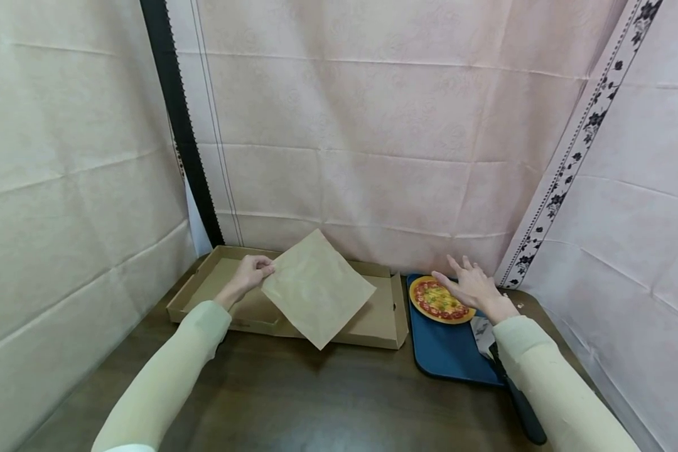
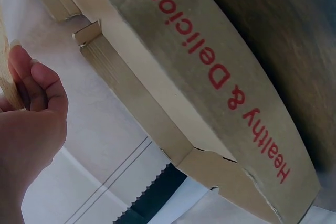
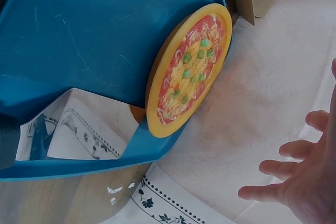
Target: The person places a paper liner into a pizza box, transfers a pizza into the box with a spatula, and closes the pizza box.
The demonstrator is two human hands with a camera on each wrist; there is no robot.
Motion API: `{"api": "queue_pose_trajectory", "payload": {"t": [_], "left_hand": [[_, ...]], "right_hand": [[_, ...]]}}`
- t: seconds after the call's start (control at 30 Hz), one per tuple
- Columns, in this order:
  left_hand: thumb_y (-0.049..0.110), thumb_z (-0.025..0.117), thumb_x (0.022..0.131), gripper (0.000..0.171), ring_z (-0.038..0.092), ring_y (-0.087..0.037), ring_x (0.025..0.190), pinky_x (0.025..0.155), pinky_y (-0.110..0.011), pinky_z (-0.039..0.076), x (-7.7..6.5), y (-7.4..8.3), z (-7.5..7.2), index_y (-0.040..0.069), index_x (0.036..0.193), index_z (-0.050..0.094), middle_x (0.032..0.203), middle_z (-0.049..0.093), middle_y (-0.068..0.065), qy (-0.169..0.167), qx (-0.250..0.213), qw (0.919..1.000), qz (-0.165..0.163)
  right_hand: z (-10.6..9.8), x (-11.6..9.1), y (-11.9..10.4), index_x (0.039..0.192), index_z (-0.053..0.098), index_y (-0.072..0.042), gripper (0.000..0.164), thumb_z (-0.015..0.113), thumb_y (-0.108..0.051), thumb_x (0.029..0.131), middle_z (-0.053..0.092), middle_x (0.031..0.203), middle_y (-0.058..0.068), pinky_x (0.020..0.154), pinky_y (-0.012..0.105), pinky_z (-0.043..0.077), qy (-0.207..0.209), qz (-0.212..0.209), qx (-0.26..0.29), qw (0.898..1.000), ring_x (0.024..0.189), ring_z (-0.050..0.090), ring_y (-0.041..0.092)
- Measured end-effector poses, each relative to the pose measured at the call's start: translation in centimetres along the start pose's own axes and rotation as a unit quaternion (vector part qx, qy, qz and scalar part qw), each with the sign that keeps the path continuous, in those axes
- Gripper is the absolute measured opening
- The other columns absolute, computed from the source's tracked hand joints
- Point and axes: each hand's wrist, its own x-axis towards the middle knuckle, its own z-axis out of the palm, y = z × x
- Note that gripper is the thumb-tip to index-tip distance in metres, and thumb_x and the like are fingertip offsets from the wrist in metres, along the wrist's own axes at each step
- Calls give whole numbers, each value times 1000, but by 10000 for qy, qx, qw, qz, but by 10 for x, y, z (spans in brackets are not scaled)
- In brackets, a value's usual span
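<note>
A square sheet of brown paper (image 1: 319, 289) hangs tilted in the air over the open pizza box (image 1: 381, 336). My left hand (image 1: 252, 271) pinches it by its left corner between thumb and fingers; in the left wrist view only a sliver of the paper (image 2: 6, 72) shows at the edge. My right hand (image 1: 470, 285) is raised with fingers spread, holding nothing, over the right side of a small pizza (image 1: 437, 301). That pizza lies at the far end of a blue tray (image 1: 446, 351). Beside it rests a metal pizza server (image 3: 97, 124) with a black handle (image 1: 525, 411).
The box lies flat and opened out, with red lettering (image 2: 215, 77) on one side. A brown wooden table (image 1: 316, 402) carries everything. Cloth curtains (image 1: 373, 144) stand close behind and on both sides. Small white scraps (image 3: 115, 190) lie next to the tray.
</note>
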Motion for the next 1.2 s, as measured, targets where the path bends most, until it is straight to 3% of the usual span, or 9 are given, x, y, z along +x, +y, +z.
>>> {"api": "queue_pose_trajectory", "payload": {"t": [0.17, 0.4, 0.63, 0.8, 1.2], "left_hand": [[9, 57, 96, 21, 58, -17, 79, 68, -25, 45, -1, -3, -2, -7, 105, 67, 98, 69, -23, 76, 14, 10000, -14], [8, 57, 96, 20, 59, -20, 81, 67, -24, 45, -2, -4, -8, -8, 105, 66, 98, 69, -24, 173, -35, 9998, -110], [10, 58, 96, 21, 56, -14, 77, 65, -22, 44, -5, -11, -10, -8, 105, 66, 97, 69, -23, 341, 36, 9992, -201], [10, 58, 96, 22, 58, -18, 81, 67, -24, 45, -7, -12, -12, -8, 106, 67, 100, 69, -24, 405, 101, 9990, -187], [13, 55, 98, 28, 63, -34, 99, 72, -28, 51, -12, -25, -20, -9, 114, 64, 112, 65, -28, 548, 152, 9972, -494]], "right_hand": [[0, 0, 0, 156, 12, -15, 88, 23, -74, 92, 11, 157, 32, 99, 81, 17, -17, 17, 40, 10000, 140, 11, 59], [2, -2, 3, 156, 12, -13, 86, 26, -71, 94, 12, 156, 34, 98, 83, 15, -65, 7, 121, 9999, 139, 11, 60], [3, 0, 1, 156, 14, -12, 86, 25, -71, 94, 13, 156, 34, 98, 82, 17, 13, -51, 40, 10000, 139, 13, 60], [4, 0, 0, 156, 12, -12, 87, 25, -72, 94, 11, 157, 33, 99, 82, 15, -50, -18, 55, 10000, 139, 11, 60], [7, 2, 1, 156, 12, -11, 88, 25, -72, 94, 12, 156, 34, 98, 82, 16, 25, -85, 58, 9999, 139, 13, 59]]}}
